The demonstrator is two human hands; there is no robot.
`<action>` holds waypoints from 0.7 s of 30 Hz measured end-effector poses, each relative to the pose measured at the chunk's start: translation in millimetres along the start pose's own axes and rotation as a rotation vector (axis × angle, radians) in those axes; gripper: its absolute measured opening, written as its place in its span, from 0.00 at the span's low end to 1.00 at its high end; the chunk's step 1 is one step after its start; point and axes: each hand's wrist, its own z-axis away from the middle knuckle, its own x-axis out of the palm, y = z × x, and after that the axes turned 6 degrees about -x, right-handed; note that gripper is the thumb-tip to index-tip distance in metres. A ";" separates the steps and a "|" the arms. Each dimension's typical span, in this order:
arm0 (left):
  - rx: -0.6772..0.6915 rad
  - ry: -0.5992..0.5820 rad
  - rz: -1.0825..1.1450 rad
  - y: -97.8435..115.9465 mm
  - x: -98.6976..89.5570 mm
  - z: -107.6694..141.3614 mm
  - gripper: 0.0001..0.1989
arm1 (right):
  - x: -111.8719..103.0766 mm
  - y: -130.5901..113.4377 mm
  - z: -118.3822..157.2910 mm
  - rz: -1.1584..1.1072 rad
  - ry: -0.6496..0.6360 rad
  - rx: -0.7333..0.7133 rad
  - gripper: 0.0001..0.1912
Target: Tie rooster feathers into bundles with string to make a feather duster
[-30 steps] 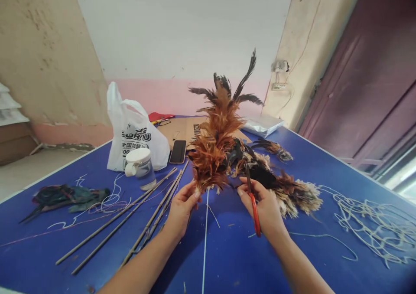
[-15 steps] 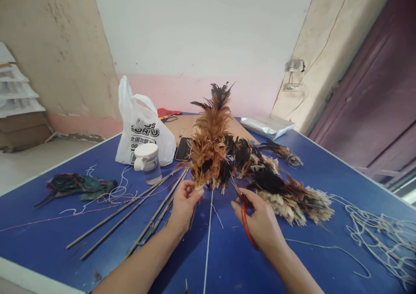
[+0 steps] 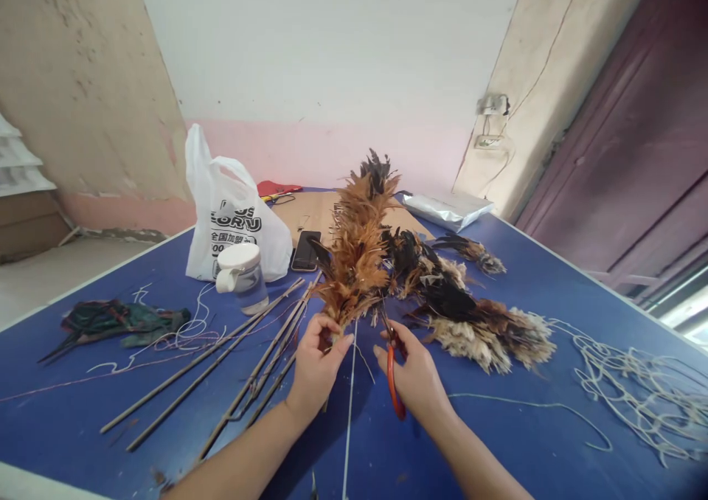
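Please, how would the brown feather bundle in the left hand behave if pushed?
The feather bundle would probably give softly, looking fluffy. Its core may be stiffer, as it extends straight from the left hand. It is perhaps light, showing mostly feathers.

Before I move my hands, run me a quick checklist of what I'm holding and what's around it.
1. Left hand gripping the brown plume at its near end: ok.
2. Right hand holding the scissors: ok.
3. Scissors apart from left hand: ok.
4. Scissor tips free of feathers: cannot tell.
5. Cup upright, lidded: ok.
6. White cord at right untangled: not ok.
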 end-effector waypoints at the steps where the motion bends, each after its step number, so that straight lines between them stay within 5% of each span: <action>1: 0.028 0.000 -0.035 0.3 0.0 0.9 0.09 | -1.3 -1.5 -0.6 -0.025 0.007 0.011 0.23; 11: 0.098 -0.187 -0.061 -3.9 4.2 11.3 0.11 | -24.1 -16.9 -9.1 -0.379 0.028 0.053 0.16; 21: 0.040 -0.158 -0.092 -2.0 0.8 7.1 0.19 | -29.9 -12.6 -11.3 -0.310 0.100 0.013 0.19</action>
